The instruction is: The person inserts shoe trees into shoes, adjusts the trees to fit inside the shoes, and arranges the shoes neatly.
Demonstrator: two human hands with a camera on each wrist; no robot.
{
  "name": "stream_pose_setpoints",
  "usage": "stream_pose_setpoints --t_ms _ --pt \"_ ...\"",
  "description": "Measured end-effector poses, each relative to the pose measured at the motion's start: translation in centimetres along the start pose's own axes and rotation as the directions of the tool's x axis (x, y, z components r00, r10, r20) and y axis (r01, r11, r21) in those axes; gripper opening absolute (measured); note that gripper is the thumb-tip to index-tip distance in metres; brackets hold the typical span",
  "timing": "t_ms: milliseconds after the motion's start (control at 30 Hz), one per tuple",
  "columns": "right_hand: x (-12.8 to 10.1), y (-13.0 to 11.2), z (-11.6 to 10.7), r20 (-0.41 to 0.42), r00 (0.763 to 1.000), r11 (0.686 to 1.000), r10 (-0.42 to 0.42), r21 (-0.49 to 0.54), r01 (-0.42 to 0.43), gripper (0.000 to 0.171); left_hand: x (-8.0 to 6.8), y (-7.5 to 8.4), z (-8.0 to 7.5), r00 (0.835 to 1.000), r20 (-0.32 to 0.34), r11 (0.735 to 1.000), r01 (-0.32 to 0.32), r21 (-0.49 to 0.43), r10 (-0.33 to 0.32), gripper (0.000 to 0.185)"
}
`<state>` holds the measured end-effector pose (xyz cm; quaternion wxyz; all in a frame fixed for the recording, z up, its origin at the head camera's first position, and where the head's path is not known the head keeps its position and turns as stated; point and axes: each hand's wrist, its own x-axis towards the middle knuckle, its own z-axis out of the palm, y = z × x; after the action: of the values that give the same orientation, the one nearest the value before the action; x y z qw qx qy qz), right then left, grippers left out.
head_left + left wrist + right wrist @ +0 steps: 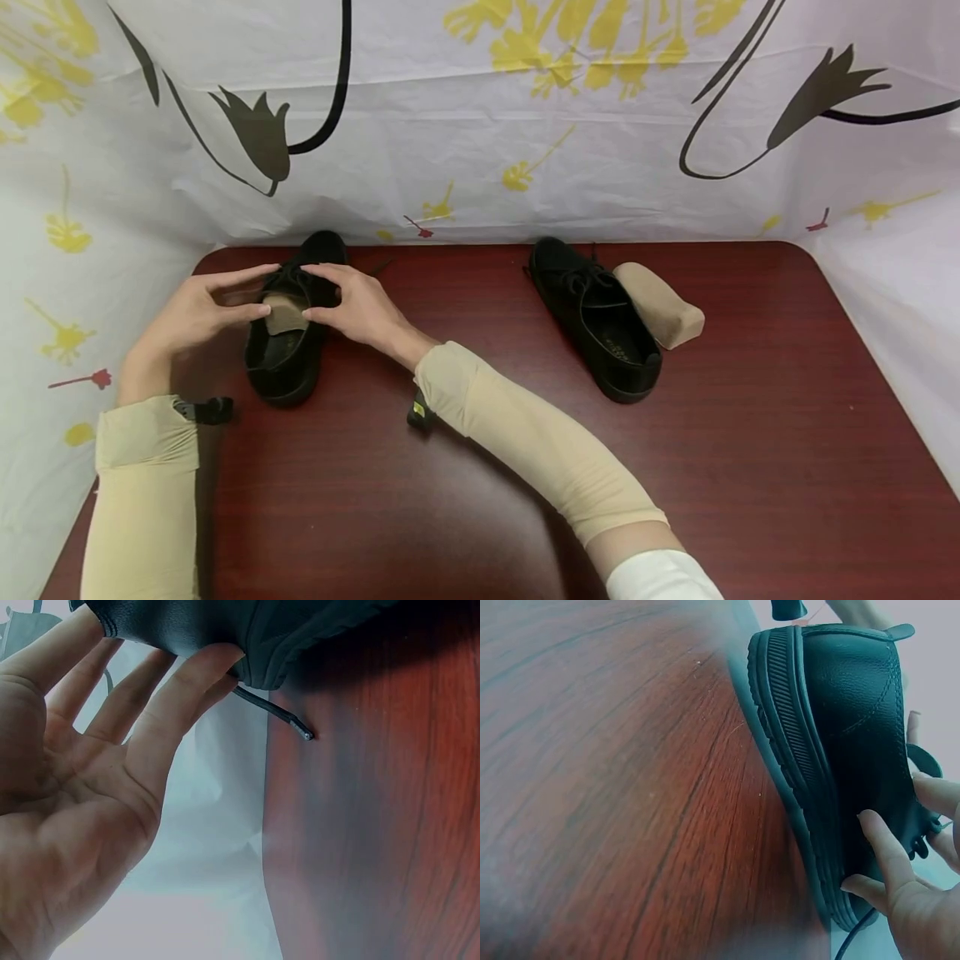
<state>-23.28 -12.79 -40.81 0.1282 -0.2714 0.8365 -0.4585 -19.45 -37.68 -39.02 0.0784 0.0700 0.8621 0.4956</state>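
Two hands, left hand and right hand, fingers seemingly straight, touching black shoe, toe pointing away.

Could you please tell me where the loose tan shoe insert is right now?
In the head view, the tan wedge-shaped shoe insert lies on the dark red wooden table, right of centre, leaning against the right side of the black lace-up shoe there.
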Motion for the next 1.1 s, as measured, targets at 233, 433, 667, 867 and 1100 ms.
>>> stream_pose_setpoints --t_ms 233,433,667,867,1100 --pt "0.3 0.0 0.3 0.013 1.0 0.999 -0.009 0.031 0.008 0.064 -0.3 0.0 -0.2 1.0 -0.025 0.999 0.02 0.05 -0.019 0.055" --pt "0.4 -0.2 0.7 0.024 1.0 0.998 0.008 0.054 -0.01 0.064 -0.6 -0.2 -0.4 0.999 -0.032 0.998 0.034 0.045 -0.033 0.055" --pt "0.5 -0.5 1.3 0.023 1.0 0.999 0.01 0.039 -0.011 0.065 -0.9 -0.4 -0.6 0.999 -0.039 0.999 0.029 0.034 -0.028 0.055" --pt "0.7 -0.5 1.6 0.028 0.999 1.0 0.019 0.015 -0.02 0.067 -0.8 -0.6 -0.8 0.999 -0.033 0.998 0.038 0.053 -0.036 0.056" --pt "0.7 -0.5 1.7 0.05 0.999 1.0 0.02 -0.017 -0.019 0.07 -0.8 -0.7 -1.0 1.0 -0.008 0.999 0.019 0.034 -0.019 0.057"
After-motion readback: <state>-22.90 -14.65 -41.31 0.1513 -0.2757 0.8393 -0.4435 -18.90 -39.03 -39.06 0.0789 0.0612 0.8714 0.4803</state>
